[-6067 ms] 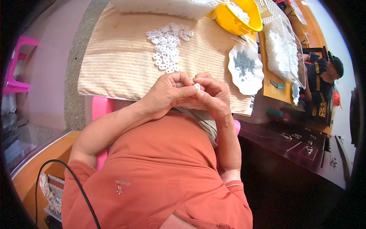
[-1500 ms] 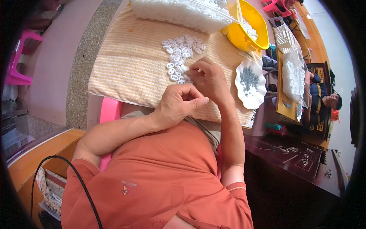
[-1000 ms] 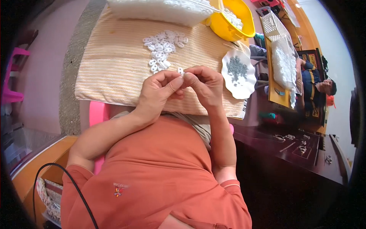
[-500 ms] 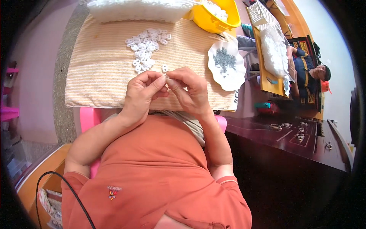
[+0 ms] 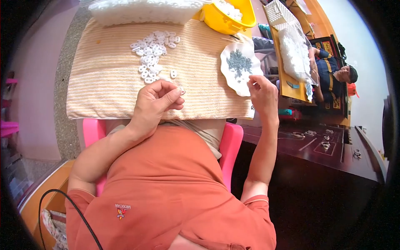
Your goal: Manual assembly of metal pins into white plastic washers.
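My left hand (image 5: 156, 100) is above the near part of the striped towel, its thumb and forefinger pinched on a small white plastic piece with holes (image 5: 182, 89). Farther off lies a loose pile of similar white oval pieces (image 5: 153, 52), with a single one (image 5: 173, 74) apart from it. At the right, my right hand (image 5: 264, 95) hovers by the near right rim of a wavy-edged white plate (image 5: 228, 77). Its fingers are curled with the tips close together; anything between them is hidden. Small dark grey pieces (image 5: 238, 62) are heaped on the plate.
The striped towel (image 5: 104, 91) covers the table. Behind stand a clear bin of white pieces (image 5: 146, 12) and a yellow basin (image 5: 227, 21). A person (image 5: 333, 73) sits at the right near another table with a bag of white pieces (image 5: 293, 52). Pink chair arms (image 5: 231, 146) flank me.
My right hand has left my left hand and moved right to the plate. My left hand keeps its pinch on the white piece, nearly in place. The whole view has shifted slightly.
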`<state>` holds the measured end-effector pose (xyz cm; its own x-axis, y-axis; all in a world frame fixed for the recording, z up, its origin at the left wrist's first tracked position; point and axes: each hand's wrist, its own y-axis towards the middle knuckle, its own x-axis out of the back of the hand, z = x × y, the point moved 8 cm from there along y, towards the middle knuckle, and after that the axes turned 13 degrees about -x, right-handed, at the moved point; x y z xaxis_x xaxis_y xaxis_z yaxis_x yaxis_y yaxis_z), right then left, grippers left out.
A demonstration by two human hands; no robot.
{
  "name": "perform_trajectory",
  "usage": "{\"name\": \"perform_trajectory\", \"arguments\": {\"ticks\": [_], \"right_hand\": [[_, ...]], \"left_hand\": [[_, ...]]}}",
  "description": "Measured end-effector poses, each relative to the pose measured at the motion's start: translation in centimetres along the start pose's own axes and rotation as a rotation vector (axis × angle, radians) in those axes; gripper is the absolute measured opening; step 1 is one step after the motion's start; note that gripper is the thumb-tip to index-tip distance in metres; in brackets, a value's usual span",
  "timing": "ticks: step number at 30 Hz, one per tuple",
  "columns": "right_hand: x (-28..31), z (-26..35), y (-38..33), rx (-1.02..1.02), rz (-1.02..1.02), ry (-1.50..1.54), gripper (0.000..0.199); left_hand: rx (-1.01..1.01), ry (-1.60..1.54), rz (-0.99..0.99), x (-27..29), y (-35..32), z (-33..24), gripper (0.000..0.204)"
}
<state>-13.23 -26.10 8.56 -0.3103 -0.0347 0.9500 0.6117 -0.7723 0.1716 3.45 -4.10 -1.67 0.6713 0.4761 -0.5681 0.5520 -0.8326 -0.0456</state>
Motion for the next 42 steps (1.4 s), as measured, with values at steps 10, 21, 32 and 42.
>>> {"name": "perform_trajectory", "arguments": {"ticks": [10, 21, 32, 42], "right_hand": [[-2.2, -0.9, 1.6, -0.01, 0.048, -0.366, 0.019], [-3.7, -2.0, 2.8, -0.083, 0.133, -0.359, 0.02], [-3.2, -2.5, 2.2, -0.076, 0.049, -0.2, 0.015], [-3.4, -3.3, 2.1, -0.19, 0.061, 0.259, 0.012]], "left_hand": [[0.017, -0.014, 0.001, -0.2, -0.2, -0.3, 0.011], [0.068, 0.004, 0.002, -0.1, -0.3, 0.2, 0.012], [0.028, -0.021, 0.02, -0.4, -0.2, 0.1, 0.012], [0.05, -0.011, 0.013, -0.4, -0.2, 0.1, 0.011]]}}
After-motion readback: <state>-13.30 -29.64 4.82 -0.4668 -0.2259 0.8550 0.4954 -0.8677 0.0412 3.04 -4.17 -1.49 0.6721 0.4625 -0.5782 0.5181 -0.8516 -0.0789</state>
